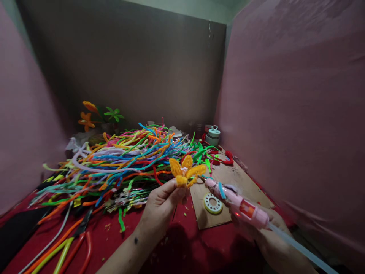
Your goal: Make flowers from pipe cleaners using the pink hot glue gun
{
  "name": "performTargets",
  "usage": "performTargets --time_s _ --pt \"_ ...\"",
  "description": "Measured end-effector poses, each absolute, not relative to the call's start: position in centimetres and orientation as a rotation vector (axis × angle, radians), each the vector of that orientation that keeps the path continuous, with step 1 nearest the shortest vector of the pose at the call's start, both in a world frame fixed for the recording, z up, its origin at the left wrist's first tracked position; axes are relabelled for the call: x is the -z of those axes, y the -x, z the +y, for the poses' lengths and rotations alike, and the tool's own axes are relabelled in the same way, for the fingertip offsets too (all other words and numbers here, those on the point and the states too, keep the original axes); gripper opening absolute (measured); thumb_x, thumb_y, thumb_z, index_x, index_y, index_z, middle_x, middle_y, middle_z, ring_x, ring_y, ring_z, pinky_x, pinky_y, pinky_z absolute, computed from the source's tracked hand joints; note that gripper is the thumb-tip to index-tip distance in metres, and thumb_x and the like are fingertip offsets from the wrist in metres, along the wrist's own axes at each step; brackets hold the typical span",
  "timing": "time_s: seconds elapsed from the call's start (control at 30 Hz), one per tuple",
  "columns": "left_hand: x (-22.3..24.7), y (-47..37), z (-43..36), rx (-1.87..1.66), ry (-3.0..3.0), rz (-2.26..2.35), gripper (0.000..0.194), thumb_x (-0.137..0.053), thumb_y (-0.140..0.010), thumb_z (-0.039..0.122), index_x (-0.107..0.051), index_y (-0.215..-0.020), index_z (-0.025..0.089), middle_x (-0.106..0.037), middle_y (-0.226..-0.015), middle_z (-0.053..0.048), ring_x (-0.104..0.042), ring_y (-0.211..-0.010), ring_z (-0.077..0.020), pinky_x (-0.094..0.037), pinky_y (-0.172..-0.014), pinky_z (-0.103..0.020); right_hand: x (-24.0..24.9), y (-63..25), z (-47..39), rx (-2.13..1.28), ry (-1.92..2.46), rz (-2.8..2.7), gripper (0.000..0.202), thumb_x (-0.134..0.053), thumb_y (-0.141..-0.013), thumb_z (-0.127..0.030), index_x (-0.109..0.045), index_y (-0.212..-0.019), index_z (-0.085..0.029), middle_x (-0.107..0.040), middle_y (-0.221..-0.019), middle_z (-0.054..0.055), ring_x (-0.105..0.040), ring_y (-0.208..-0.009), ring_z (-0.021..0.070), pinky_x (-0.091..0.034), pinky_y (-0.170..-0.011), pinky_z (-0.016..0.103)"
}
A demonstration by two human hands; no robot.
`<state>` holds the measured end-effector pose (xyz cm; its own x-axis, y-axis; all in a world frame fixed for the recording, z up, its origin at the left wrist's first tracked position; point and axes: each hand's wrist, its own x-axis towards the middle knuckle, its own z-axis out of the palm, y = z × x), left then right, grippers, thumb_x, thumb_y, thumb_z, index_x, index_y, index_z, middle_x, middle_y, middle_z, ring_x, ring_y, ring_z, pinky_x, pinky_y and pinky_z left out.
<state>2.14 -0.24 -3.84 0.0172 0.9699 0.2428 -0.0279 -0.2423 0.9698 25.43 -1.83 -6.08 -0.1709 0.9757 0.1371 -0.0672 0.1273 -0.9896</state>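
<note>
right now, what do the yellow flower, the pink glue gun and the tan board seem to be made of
Yellow flower: likely chenille stems, matte, going by its fuzzy surface. Pink glue gun: probably hard plastic with a slight sheen, judging by its smooth, moulded look. Tan board: flat, dull and brownish, so perhaps cardboard or thin wood; the picture doesn't settle which.

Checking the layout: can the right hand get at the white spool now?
Probably not: the right hand grips the pink glue gun, though the white spool lies uncovered nearby on the board.
</note>
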Motion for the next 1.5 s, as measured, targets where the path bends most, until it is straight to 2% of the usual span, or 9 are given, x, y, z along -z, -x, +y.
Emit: performTargets --time_s 0.1,0.33,0.53,0.73,0.9,0.97,1.13,1.3,1.5 --pt "3.8 -2.2 -0.3 -1.381 -1.382 1.058 0.023 -0.058 -0.078 0.037 -0.065 -0.068 0.017 -0.058 -0.065 0.000 -0.049 -0.062 -0.0113 -0.039 -0.061 -0.022 6.6 -25.5 -1.8 -1.277 0.979 -1.334 0.028 -0.070 -0.068 -0.034 -0.071 -0.090 -0.017 -0.064 -0.081 0.008 -0.057 -0.069 0.0186 -0.046 -0.055 0.024" --pt "4.0 -2.1 -0.3 -1.381 -1.380 1.039 0.023 -0.058 -0.078 0.037 -0.066 -0.069 0.017 -0.058 -0.065 0.000 -0.050 -0.062 -0.0112 -0.040 -0.061 -0.022 7.1 -25.5 -1.6 -1.322 1.010 -1.311 0.037 -0.068 -0.069 -0.034 -0.069 -0.102 -0.017 -0.063 -0.089 0.010 -0.057 -0.076 0.0221 -0.048 -0.058 0.027" --pt "4.1 -2.0 -0.2 -1.382 -1.385 1.072 0.023 -0.058 -0.078 0.037 -0.066 -0.069 0.017 -0.059 -0.065 -0.001 -0.050 -0.063 -0.0118 -0.040 -0.061 -0.023 7.8 -25.7 -1.4 -1.334 0.947 -1.251 0.031 -0.074 -0.064 -0.032 -0.072 -0.092 -0.019 -0.063 -0.081 0.007 -0.055 -0.068 0.0161 -0.045 -0.052 0.019" --pt "4.1 -2.0 -0.2 -1.387 -1.399 1.067 0.024 -0.057 -0.080 0.037 -0.065 -0.068 0.017 -0.058 -0.063 0.000 -0.049 -0.061 -0.0108 -0.039 -0.061 -0.022 7.9 -26.0 -1.5 -1.304 0.995 -1.257 0.032 -0.073 -0.065 -0.031 -0.072 -0.094 -0.018 -0.064 -0.084 0.009 -0.056 -0.067 0.0168 -0.047 -0.053 0.023" --pt "3.8 -2.2 -0.3 -1.398 -1.392 1.058 0.023 -0.058 -0.079 0.035 -0.065 -0.067 0.017 -0.058 -0.063 0.000 -0.050 -0.062 -0.0117 -0.039 -0.062 -0.022 8.1 -26.4 -1.3 -1.252 0.954 -1.346 0.038 -0.073 -0.065 -0.027 -0.069 -0.102 -0.020 -0.066 -0.093 0.010 -0.060 -0.084 0.0235 -0.050 -0.074 0.032" --pt "3.7 -2.2 -0.3 -1.412 -1.384 1.057 0.022 -0.058 -0.079 0.034 -0.065 -0.068 0.017 -0.059 -0.063 -0.001 -0.051 -0.062 -0.0123 -0.039 -0.062 -0.023 8.0 -26.5 -1.3 -1.210 0.942 -1.412 0.038 -0.072 -0.066 -0.029 -0.069 -0.103 -0.020 -0.067 -0.093 0.011 -0.061 -0.085 0.0253 -0.049 -0.077 0.035" --pt "4.0 -2.0 -0.1 -1.436 -1.369 1.088 0.024 -0.056 -0.080 0.034 -0.064 -0.065 0.016 -0.059 -0.063 -0.001 -0.051 -0.063 -0.0136 -0.039 -0.063 -0.024 7.8 -27.3 -1.1 -1.025 0.958 -1.568 0.033 -0.067 -0.071 -0.032 -0.068 -0.101 -0.019 -0.066 -0.095 0.011 -0.062 -0.086 0.0252 -0.051 -0.074 0.033" --pt "4.3 -1.9 0.0 -1.450 -1.332 1.093 0.023 -0.056 -0.080 0.033 -0.063 -0.066 0.017 -0.058 -0.064 -0.001 -0.051 -0.064 -0.0134 -0.038 -0.065 -0.024 8.3 -29.9 0.7 -0.615 1.174 -1.734 0.031 -0.058 -0.077 -0.026 -0.063 -0.107 -0.021 -0.057 -0.107 0.009 -0.054 -0.104 0.0227 -0.047 -0.084 0.030" --pt "4.3 -2.0 -0.1 -1.437 -1.320 1.114 0.022 -0.057 -0.080 0.031 -0.063 -0.065 0.016 -0.059 -0.066 -0.001 -0.050 -0.065 -0.0131 -0.039 -0.065 -0.024 9.7 -33.3 4.1 -0.077 1.556 -1.946 0.034 -0.044 -0.082 -0.027 -0.058 -0.111 -0.018 -0.054 -0.104 0.009 -0.059 -0.086 0.0222 -0.050 -0.072 0.035"
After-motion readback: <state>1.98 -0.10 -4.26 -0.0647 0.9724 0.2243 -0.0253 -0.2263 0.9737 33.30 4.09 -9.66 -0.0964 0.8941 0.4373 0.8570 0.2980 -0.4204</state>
